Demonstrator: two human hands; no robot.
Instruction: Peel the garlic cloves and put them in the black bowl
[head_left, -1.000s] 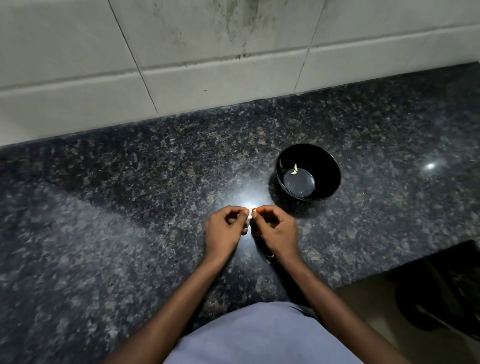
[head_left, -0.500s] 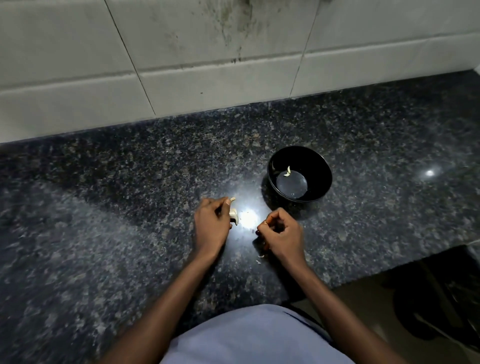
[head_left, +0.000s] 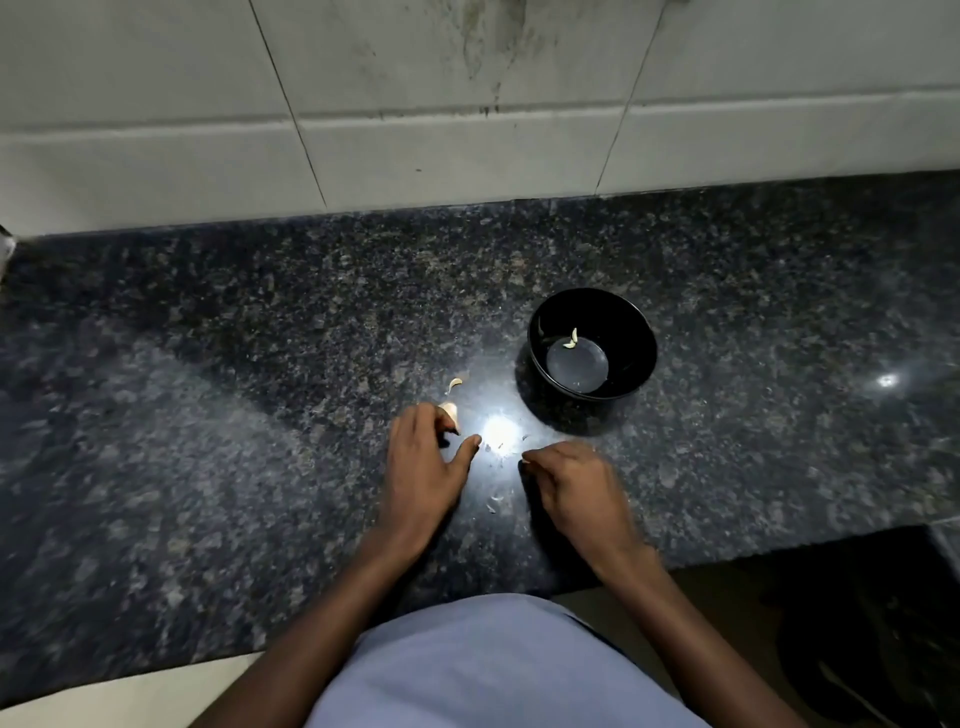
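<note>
The person stands at a dark speckled granite counter (head_left: 218, 415) backed by pale wall tiles (head_left: 467, 130), both hands low over the stone. The left hand (head_left: 423, 467) lies palm down with its fingers bent over a pale, papery-skinned garlic clove (head_left: 451, 413); the clove peeks out past the fingertips, its long axis running roughly toward and away from the person, the narrower tip nearest the thumb. Whether the fingers truly pinch it or only rest on it I cannot tell. A small curled scrap of garlic skin (head_left: 455, 384) lies just beyond, apart from the hand. The right hand (head_left: 576, 491) sits beside the left, slightly blurred, fingers curled under toward the counter, and what, if anything, they hold is hidden. Tiny flecks of peel (head_left: 496, 501) are scattered between the hands. The round glossy black bowl (head_left: 636, 332) stands upright beyond the right hand, near the back, with one small peeled garlic piece (head_left: 572, 339) inside, standing nearly on end against the far inner wall.
</note>
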